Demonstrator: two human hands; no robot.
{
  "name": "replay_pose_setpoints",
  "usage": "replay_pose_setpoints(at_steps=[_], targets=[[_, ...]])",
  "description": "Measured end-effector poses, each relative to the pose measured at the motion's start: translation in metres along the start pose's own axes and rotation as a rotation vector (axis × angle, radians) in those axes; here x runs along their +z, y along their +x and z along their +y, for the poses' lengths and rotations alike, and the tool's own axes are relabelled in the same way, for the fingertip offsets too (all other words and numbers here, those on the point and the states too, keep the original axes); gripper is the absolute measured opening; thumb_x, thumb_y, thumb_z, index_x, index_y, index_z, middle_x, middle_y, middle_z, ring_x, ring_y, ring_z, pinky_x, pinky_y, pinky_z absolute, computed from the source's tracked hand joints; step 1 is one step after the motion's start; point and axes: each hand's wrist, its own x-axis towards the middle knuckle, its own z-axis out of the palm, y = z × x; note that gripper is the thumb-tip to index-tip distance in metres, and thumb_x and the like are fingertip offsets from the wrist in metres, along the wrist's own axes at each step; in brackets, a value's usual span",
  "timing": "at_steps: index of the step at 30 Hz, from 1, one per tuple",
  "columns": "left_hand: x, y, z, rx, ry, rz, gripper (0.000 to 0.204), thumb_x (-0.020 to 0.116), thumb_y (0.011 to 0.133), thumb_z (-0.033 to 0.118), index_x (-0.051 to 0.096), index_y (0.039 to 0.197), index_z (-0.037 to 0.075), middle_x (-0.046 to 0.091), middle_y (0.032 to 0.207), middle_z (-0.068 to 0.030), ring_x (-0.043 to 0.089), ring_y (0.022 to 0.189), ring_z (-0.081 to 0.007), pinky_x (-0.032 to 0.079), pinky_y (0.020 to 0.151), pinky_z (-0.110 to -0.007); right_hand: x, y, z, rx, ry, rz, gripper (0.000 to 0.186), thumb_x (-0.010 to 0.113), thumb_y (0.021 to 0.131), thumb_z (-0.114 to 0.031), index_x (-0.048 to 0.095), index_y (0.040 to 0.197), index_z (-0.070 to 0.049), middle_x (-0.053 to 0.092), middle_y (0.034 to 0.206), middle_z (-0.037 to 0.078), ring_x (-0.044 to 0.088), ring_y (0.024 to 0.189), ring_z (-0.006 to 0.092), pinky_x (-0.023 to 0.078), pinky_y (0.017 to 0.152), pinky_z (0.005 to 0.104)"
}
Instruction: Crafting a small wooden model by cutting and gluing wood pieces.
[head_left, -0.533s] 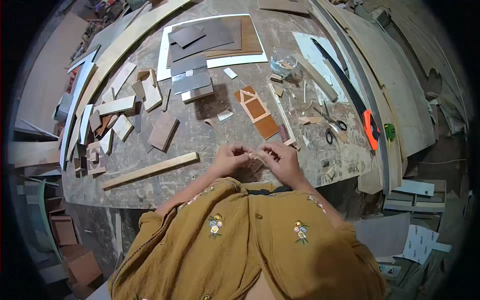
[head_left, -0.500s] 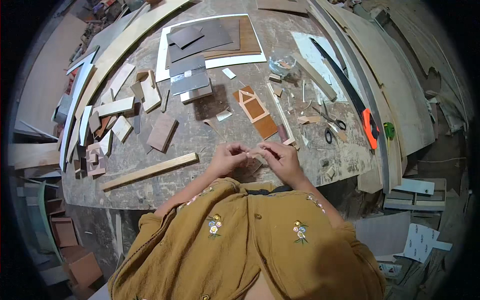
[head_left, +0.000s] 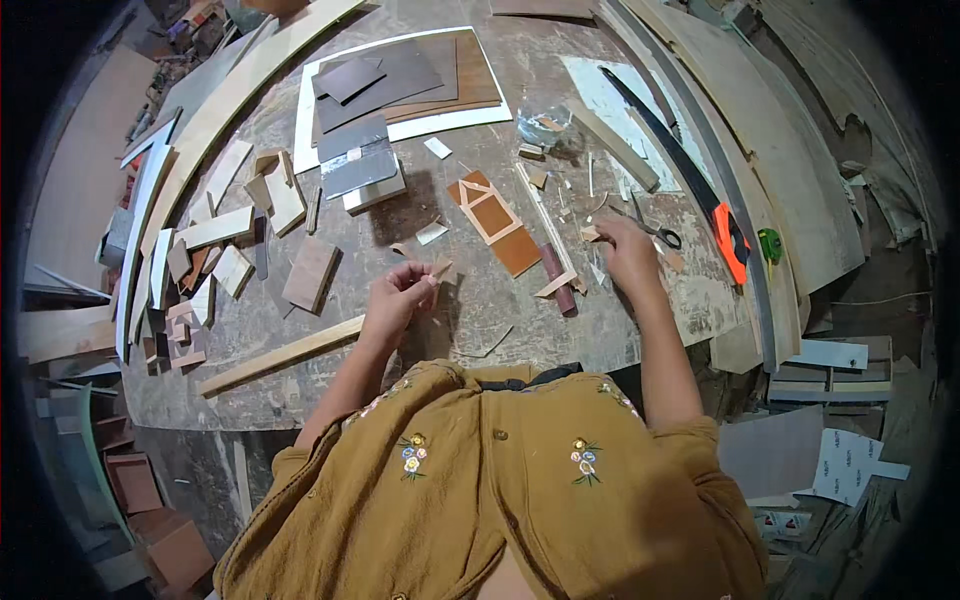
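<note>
My left hand (head_left: 393, 305) pinches a small scrap of thin wood veneer (head_left: 443, 269) above the table. Out to the right, my right hand (head_left: 632, 262) reaches down beside the scissors (head_left: 657, 232), its fingertips closed on a pale veneer strip (head_left: 590, 234) that they partly cover. Between my hands lies an orange-brown panel (head_left: 517, 251) with pale thin strips forming a house-like frame on it. Next to it rests a dark red stick (head_left: 553, 268), a small veneer piece (head_left: 556, 287) lying across its lower end.
Wood offcuts (head_left: 232, 271) crowd the left side, with a long wooden bar (head_left: 270, 358) near the front edge. Brown sheets (head_left: 470, 75) lie on a white board at the back. An orange-handled saw (head_left: 731, 245) and a green tape measure (head_left: 769, 245) are at the right.
My hands were together at the front middle and have parted. The left moved left with its veneer scrap; the right went right and forward to the strip by the scissors.
</note>
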Motion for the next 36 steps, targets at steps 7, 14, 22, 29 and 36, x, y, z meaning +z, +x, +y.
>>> replay_pose_setpoints(at_steps=[7, 14, 22, 29, 36], targets=[[0.0, -0.005, 0.008, 0.197, 0.419, 0.141, 0.023, 0.064, 0.087, 0.009, 0.065, 0.105, -0.005, 0.066, 0.081, -0.0011, 0.057, 0.069, -0.007, 0.047, 0.063, -0.023, 0.011, 0.01, -0.002, 0.069, 0.066, 0.047, 0.02, 0.063, 0.078, -0.006, 0.071, 0.096, -0.006, 0.066, 0.096, 0.013, 0.062, 0.089, 0.0333, 0.05, 0.078, 0.0402], [-0.004, -0.002, 0.019, 0.315, 0.917, 0.214, 0.022, 0.065, 0.081, 0.012, 0.07, 0.102, 0.005, 0.068, 0.092, -0.0116, 0.066, 0.081, -0.0235, 0.051, 0.074, -0.032, 0.008, 0.008, 0.003, 0.097, 0.171, 0.078, 0.018, 0.064, 0.082, -0.012, 0.07, 0.095, -0.001, 0.067, 0.094, 0.016, 0.064, 0.082, 0.0321, 0.051, 0.073, 0.0362], [0.036, -0.005, 0.044, 0.582, 0.712, 0.07, 0.023, 0.067, 0.079, 0.014, 0.069, 0.099, 0.003, 0.065, 0.098, -0.0147, 0.063, 0.089, -0.0268, 0.051, 0.072, -0.034, -0.014, 0.004, -0.053, 0.238, 0.795, -0.088, 0.021, 0.06, 0.088, -0.01, 0.07, 0.106, -0.003, 0.066, 0.086, 0.006, 0.058, 0.073, 0.0115, 0.047, 0.065, 0.0251], [0.086, 0.002, 0.036, 0.042, 0.02, -0.329, 0.023, 0.064, 0.091, 0.021, 0.068, 0.1, 0.001, 0.067, 0.084, -0.0021, 0.059, 0.074, -0.0073, 0.048, 0.067, -0.022, -0.017, -0.016, -0.122, -0.295, 0.487, 0.042, 0.044, 0.052, 0.069, 0.013, 0.069, 0.106, -0.002, 0.058, 0.084, 0.012, 0.058, 0.077, 0.0234, 0.045, 0.066, 0.0295], [0.083, -0.003, 0.034, 0.034, -0.035, -0.244, 0.02, 0.065, 0.09, 0.02, 0.065, 0.091, 0.0, 0.065, 0.078, -0.004, 0.06, 0.07, -0.0103, 0.046, 0.063, -0.024, -0.016, -0.024, -0.116, 0.156, 1.069, -0.226, 0.044, 0.05, 0.088, 0.002, 0.051, 0.132, -0.001, 0.061, 0.099, 0.006, 0.058, 0.087, 0.0098, 0.049, 0.079, 0.0245]])
